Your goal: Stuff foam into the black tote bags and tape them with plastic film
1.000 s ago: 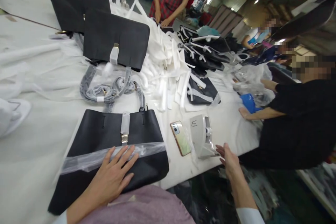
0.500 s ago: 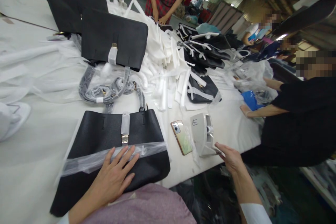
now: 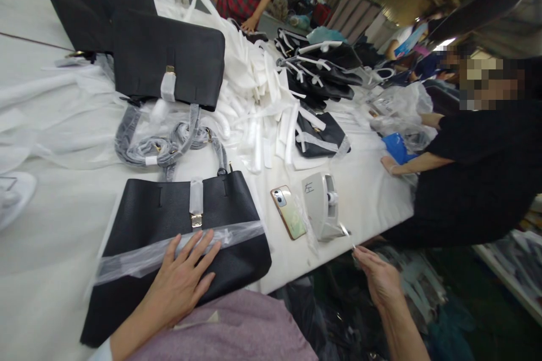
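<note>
My left hand point(image 3: 187, 271) lies flat with fingers spread on a black handbag point(image 3: 146, 211). Under its fingertips runs a translucent plastic wrap band point(image 3: 131, 262) across the bag's front. Above that band sits a gold clasp point(image 3: 196, 220) below a wrapped strap tab. Off the table's front edge, my right hand point(image 3: 379, 276) pinches the end of a strip of clear tape point(image 3: 347, 234). The strip stretches from a pale grey tape dispenser point(image 3: 315, 211), which stands near the edge with a dark mark on its side.
A phone point(image 3: 288, 212) lies between bag and dispenser. Wrapped straps point(image 3: 156, 146) and a second black handbag point(image 3: 169, 51) lie beyond. White padding pieces point(image 3: 249, 79) and several black bags point(image 3: 322, 67) are heaped farther back. At right a co-worker's arm point(image 3: 423, 163) rests by a blue item.
My right hand has moved away from the dispenser toward me, drawing out tape from it. The left hand stays on the bag. The camera view has shifted slightly.
</note>
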A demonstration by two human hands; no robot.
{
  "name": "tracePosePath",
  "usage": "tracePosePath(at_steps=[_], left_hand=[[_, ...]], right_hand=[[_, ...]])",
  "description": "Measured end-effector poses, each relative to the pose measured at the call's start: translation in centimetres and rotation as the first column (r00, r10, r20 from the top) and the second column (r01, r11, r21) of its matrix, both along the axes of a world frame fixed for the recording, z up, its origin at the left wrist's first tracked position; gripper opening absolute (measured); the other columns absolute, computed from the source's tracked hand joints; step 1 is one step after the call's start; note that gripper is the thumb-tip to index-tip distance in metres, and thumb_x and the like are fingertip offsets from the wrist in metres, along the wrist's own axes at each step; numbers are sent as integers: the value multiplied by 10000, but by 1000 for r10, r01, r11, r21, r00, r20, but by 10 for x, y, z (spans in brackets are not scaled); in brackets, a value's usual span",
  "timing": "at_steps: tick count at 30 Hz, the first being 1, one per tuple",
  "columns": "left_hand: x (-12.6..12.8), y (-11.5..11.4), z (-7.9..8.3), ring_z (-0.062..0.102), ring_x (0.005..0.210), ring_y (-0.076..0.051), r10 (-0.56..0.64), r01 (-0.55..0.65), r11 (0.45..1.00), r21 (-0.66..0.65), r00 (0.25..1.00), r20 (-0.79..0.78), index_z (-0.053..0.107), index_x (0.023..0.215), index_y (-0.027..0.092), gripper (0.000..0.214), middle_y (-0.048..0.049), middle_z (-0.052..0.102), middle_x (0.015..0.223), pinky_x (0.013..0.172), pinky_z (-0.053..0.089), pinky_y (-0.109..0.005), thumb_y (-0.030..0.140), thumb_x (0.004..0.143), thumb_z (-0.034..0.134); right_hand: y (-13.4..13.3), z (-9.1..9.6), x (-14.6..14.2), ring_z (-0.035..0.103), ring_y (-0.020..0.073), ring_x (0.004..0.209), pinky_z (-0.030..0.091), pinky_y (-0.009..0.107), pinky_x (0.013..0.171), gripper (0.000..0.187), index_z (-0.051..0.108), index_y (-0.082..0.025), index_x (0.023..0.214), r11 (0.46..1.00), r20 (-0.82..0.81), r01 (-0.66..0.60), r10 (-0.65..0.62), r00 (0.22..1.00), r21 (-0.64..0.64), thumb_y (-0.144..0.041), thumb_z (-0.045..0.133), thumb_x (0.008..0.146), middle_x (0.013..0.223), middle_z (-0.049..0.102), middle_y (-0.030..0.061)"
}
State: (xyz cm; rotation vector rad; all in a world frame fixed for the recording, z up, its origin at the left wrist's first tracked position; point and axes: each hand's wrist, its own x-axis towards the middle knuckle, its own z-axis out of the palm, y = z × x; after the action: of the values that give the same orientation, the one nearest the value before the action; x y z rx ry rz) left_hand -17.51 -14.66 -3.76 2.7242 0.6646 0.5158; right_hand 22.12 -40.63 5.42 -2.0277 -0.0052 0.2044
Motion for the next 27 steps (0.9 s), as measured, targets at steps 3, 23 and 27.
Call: tracePosePath(at_steps=[3, 23, 27], left_hand=[[0, 0, -1, 374, 1389, -276, 1, -1, 1000, -5, 1000, 7, 496, 1415, 319, 521, -17, 388, 1537, 1202, 44, -526, 528, 937, 498], [1, 3, 6, 357, 1393, -276, -13, 13, 1000, 19, 1000, -28, 480, 1419, 302, 520, -37, 401, 1531, 1199, 20, -516, 527, 951, 485], [0, 8, 17, 334, 1404, -266, -45, 47, 999, 19, 995, -88, 427, 1452, 288, 527, -42, 360, 1554, 1195, 7, -518, 518, 978, 432]], right_hand=[[-1, -14, -8, 670, 262, 860, 568, 334, 750, 419, 749, -140, 663, 1000, -30, -20, 20, 999, -20, -417, 865, 371, 891, 726, 102], [-29, -3, -30, 676, 377, 698, 469, 430, 609, 340, 722, -228, 623, 470, -69, -213, 306, 950, -857, -480, 509, 702, 642, 693, 144], [25, 39, -33, 690, 381, 724, 471, 436, 607, 347, 732, -261, 730, 23, -278, -341, 531, 800, -940, -496, 481, 772, 749, 724, 148]])
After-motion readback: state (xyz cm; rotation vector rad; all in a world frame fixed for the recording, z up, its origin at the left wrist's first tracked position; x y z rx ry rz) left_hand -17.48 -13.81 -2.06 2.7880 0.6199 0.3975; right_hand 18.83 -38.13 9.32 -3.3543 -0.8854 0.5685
